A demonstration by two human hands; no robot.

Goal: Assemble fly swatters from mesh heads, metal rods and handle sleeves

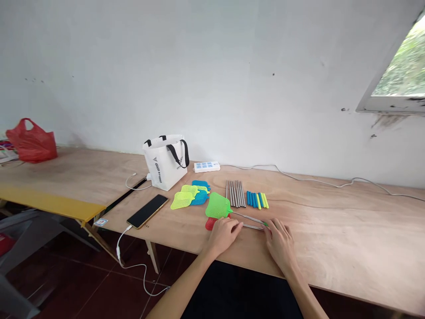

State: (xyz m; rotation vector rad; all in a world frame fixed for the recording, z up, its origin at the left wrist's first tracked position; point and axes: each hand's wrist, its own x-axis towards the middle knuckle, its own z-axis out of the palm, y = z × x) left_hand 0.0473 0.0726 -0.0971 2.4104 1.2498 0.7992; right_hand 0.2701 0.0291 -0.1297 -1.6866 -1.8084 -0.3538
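A green fly swatter (217, 205) lies on the table, its metal shaft running right toward my right hand. Just in front of it is a red fly swatter (210, 223), partly covered by my left hand (224, 235), whose fingers are closed at the neck of its head. My right hand (280, 243) has its fingers closed over the handle end of the red swatter, with a bit of the green handle showing beside the fingertips. Most of both handles is hidden under that hand.
Behind the swatters lie yellow swatter heads (182, 200), blue swatter heads (199, 198), several metal rods (236, 194), and blue and yellow handles (257, 200). A phone (148, 211), a white bag (165, 166) and a power strip (206, 166) are also on the table.
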